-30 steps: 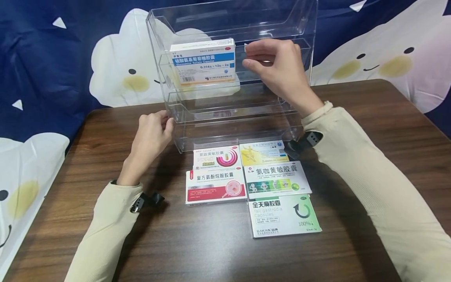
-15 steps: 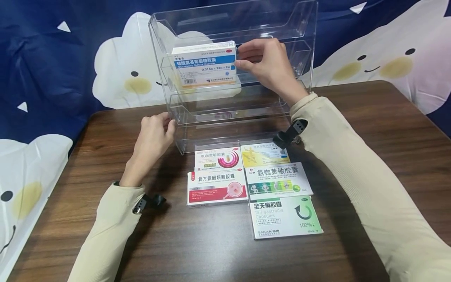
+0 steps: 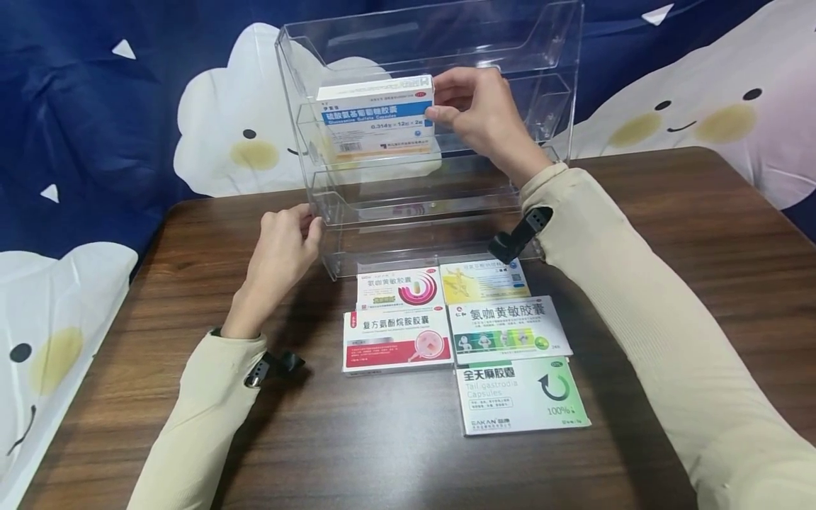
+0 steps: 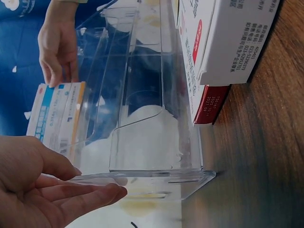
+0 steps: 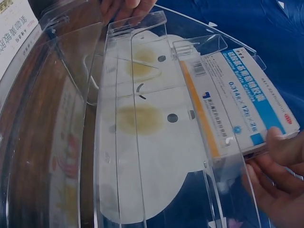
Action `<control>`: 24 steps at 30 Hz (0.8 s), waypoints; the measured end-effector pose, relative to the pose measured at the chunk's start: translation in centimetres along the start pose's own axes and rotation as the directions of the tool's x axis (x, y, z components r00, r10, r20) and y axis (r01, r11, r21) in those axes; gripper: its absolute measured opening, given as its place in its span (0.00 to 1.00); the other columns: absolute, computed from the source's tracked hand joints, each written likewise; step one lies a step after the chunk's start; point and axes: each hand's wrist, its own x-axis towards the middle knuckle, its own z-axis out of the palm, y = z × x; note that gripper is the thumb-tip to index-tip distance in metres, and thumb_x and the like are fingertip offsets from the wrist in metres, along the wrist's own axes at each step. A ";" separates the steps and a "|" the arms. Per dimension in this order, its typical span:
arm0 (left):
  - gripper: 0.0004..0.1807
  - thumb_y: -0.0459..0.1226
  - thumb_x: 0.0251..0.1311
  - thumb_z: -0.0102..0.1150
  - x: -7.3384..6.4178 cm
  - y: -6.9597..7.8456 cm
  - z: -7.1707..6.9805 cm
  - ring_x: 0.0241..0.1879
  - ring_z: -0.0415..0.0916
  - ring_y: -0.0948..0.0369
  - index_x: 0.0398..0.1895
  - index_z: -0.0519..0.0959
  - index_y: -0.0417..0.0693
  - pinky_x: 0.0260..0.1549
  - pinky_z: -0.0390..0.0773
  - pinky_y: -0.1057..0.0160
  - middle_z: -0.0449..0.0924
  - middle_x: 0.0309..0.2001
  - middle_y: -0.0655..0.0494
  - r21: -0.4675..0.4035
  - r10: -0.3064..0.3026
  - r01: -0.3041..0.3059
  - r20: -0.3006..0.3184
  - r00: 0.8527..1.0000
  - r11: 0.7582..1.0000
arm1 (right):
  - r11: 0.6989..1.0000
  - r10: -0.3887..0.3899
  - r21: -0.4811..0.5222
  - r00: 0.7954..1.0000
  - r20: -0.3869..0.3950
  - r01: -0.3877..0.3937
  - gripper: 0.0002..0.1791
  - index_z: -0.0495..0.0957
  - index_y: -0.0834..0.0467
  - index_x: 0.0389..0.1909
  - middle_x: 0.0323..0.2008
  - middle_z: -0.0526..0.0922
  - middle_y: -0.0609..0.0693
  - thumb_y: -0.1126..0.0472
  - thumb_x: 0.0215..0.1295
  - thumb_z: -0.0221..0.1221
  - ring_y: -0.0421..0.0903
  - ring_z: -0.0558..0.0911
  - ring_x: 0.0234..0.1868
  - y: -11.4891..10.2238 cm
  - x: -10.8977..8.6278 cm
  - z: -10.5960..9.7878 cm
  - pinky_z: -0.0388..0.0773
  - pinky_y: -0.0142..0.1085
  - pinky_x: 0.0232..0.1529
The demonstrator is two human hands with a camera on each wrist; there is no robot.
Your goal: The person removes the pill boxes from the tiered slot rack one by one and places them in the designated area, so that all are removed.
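Observation:
A clear plastic tiered rack [image 3: 414, 212] stands on the table. In one of its upper tiers is a white, blue and orange medicine box [image 3: 376, 120], standing on edge at the left side. My right hand [image 3: 481, 113] pinches this box's right end, thumb on the front and fingers behind, as the right wrist view shows on the box [image 5: 237, 99]. Low on the rack's left side, my left hand [image 3: 283, 248] grips the side panel. The left wrist view has that hand [image 4: 28, 175] with its thumb and fingers on either side of the panel's edge.
Several medicine boxes lie flat before the rack: a pink-swirl box [image 3: 398, 290], a yellow one [image 3: 484, 283], a red-and-white one [image 3: 398, 343], a white-and-green one [image 3: 510, 329] and a green one [image 3: 523, 397] nearest. A blue cloud-print cloth [image 3: 127, 106] hangs behind the wooden table [image 3: 357, 453].
My right hand has moved left from beside the medicine box and taken hold of its right end. My left hand stays on the rack's side. The head view has shifted slightly.

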 end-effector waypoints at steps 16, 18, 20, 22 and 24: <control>0.10 0.29 0.61 0.48 0.3 -0.2 0.0 0.23 0.71 0.48 0.27 0.78 0.33 0.28 0.72 0.50 0.82 0.22 0.40 -0.011 0.018 -0.018 -0.012 1.000 1.000 | 0.917 -0.271 0.262 0.952 -0.143 0.300 0.09 0.77 0.60 0.41 0.44 0.85 0.55 0.70 0.60 0.62 0.42 0.83 0.44 0.2 -0.1 -1.4 0.75 0.34 0.52; 0.10 0.29 0.62 0.48 0.3 -0.1 0.0 0.24 0.72 0.47 0.29 0.79 0.32 0.29 0.73 0.50 0.82 0.23 0.40 -0.007 0.013 -0.013 -0.008 1.000 1.000 | 0.913 -0.252 0.287 0.955 -0.158 0.289 0.09 0.77 0.61 0.41 0.44 0.85 0.56 0.70 0.60 0.62 0.42 0.83 0.43 0.4 -0.4 -1.6 0.76 0.33 0.51; 0.11 0.29 0.62 0.48 0.4 -0.1 0.1 0.25 0.71 0.47 0.31 0.79 0.31 0.30 0.73 0.50 0.82 0.24 0.39 -0.004 0.005 -0.005 0.000 1.000 1.000 | 0.907 -0.231 0.320 0.958 -0.169 0.275 0.09 0.77 0.61 0.41 0.43 0.86 0.55 0.70 0.61 0.61 0.42 0.83 0.41 0.6 -0.9 -1.7 0.77 0.32 0.49; 0.11 0.30 0.63 0.47 0.5 0.0 0.1 0.26 0.71 0.47 0.32 0.79 0.30 0.30 0.73 0.50 0.82 0.25 0.38 -0.001 -0.001 0.001 0.006 1.000 1.000 | 0.897 -0.213 0.357 0.962 -0.170 0.261 0.08 0.77 0.61 0.40 0.39 0.86 0.53 0.71 0.61 0.61 0.43 0.83 0.37 0.7 -1.4 -1.9 0.77 0.30 0.45; 0.12 0.30 0.63 0.47 0.6 0.1 0.2 0.26 0.70 0.47 0.32 0.79 0.30 0.30 0.72 0.51 0.82 0.25 0.38 0.000 -0.005 0.005 0.011 1.000 1.000 | 0.880 -0.184 0.413 0.971 -0.154 0.233 0.07 0.78 0.61 0.38 0.36 0.86 0.51 0.72 0.60 0.61 0.44 0.83 0.35 0.9 -2.1 -2.1 0.78 0.29 0.41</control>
